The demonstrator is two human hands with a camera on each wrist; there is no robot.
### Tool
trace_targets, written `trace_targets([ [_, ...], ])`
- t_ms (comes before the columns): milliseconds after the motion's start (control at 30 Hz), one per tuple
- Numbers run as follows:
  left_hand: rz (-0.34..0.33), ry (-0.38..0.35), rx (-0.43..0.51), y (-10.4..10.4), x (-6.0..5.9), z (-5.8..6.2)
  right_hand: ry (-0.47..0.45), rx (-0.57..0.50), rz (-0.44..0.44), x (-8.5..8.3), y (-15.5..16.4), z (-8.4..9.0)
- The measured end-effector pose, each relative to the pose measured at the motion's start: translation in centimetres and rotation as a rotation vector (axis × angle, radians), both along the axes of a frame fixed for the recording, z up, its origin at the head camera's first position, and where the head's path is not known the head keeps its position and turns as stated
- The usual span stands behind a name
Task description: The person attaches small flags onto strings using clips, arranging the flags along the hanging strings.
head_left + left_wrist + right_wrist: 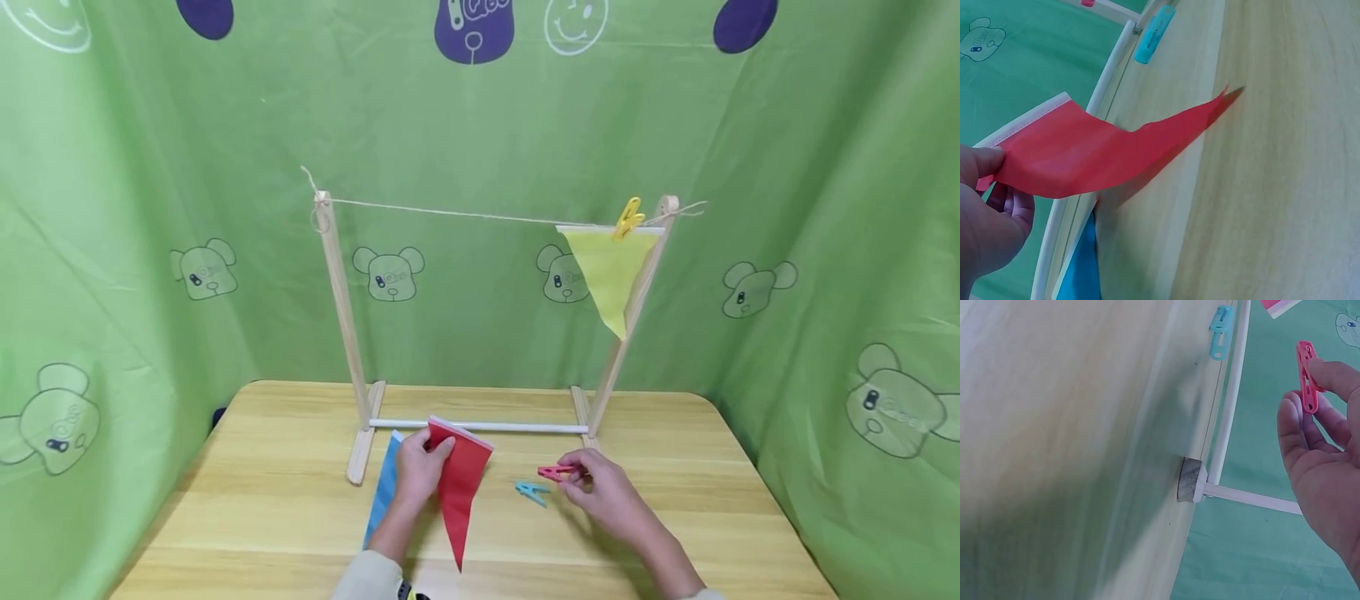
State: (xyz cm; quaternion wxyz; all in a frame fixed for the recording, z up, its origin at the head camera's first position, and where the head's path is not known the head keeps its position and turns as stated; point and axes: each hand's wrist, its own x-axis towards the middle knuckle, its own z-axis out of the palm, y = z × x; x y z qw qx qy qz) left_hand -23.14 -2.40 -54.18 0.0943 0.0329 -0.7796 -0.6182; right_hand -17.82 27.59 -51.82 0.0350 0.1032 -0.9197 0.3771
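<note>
My left hand (420,469) pinches a red triangular pennant (462,467) near one end of its white top edge; the pointed tip hangs down over the table. In the left wrist view the thumb presses on the red cloth (1079,150). My right hand (606,492) holds a red-pink clothespin (555,472) between thumb and fingers, as the right wrist view also shows with the clothespin (1307,376) raised. A light-blue clothespin (532,492) lies on the table between the hands. Partly hidden by the left hand and forearm is a blue pennant (384,487).
A wooden stand has a left post (343,308), a right post (617,367) and a white bottom bar (480,427). Across its top runs a string (450,212), where a yellow clothespin (628,218) holds a yellow pennant (611,267). Green printed cloth (480,333) surrounds the wooden table (262,500).
</note>
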Motion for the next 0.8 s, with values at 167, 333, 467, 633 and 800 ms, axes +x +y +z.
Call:
trace_targets([
  [167, 0.005, 0.002, 0.061, 0.1, 0.1, 0.5, 0.028, 0.006, -0.016, -0.2, 0.1, 0.2],
  [333, 0.006, -0.018, 0.128, 0.0, 0.1, 0.7, 0.068, 0.008, -0.003, -0.3, 0.2, 0.2],
  [467, 0.009, -0.028, 0.164, -0.2, 0.1, 0.8, 0.09, -0.018, 0.007, -0.5, 0.2, 0.4],
  [633, 0.009, -0.012, 0.197, -0.4, 0.0, 1.2, 0.125, -0.013, 0.013, -0.8, 0.2, 0.7],
  [800, 0.001, -0.02, 0.226, -0.6, 0.1, 1.6, 0.111, -0.038, -0.005, -1.2, 0.1, 1.2],
])
